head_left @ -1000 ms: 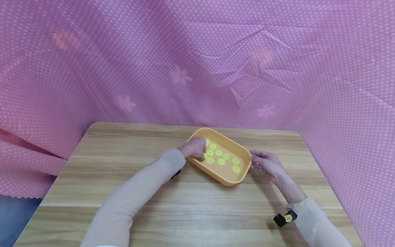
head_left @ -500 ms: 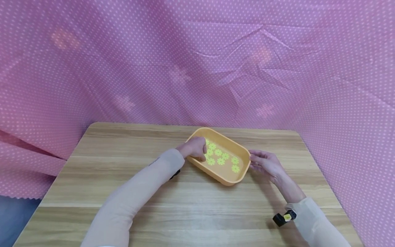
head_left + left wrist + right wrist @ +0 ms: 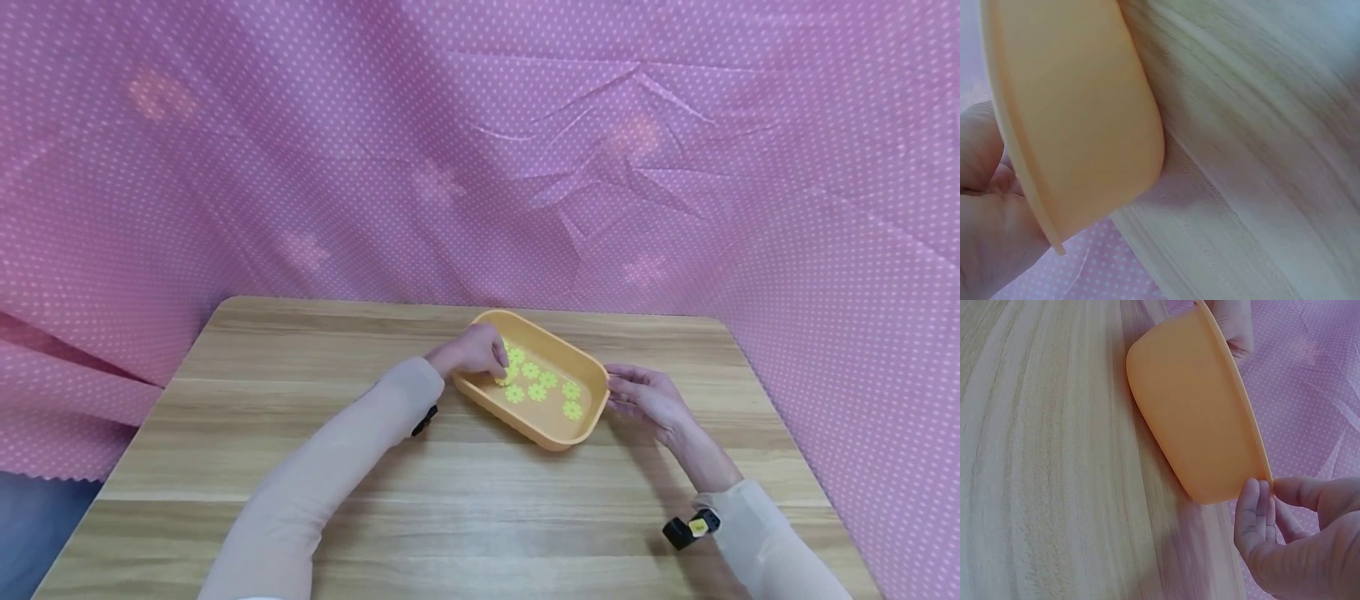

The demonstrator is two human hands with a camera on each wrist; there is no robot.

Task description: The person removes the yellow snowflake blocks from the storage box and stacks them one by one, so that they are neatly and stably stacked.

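- Orange tray (image 3: 542,411) sits tilted corner-wise, just right of centre in the head view.
- Yellow flowers (image 3: 537,392) lie scattered on its floor, mostly to the right of the left fingertips, a few right beside them.
- Left hand (image 3: 478,348) reaches over the tray's left end, fingers curled down inside; honestly can't tell if they've got a flower.
- Right hand (image 3: 651,400) pinches the rim at the tray's right end, thumb one side, fingers the other.
- Wood table (image 3: 480,517) underneath, pink dotted curtain (image 3: 480,167) filling the upper frame.
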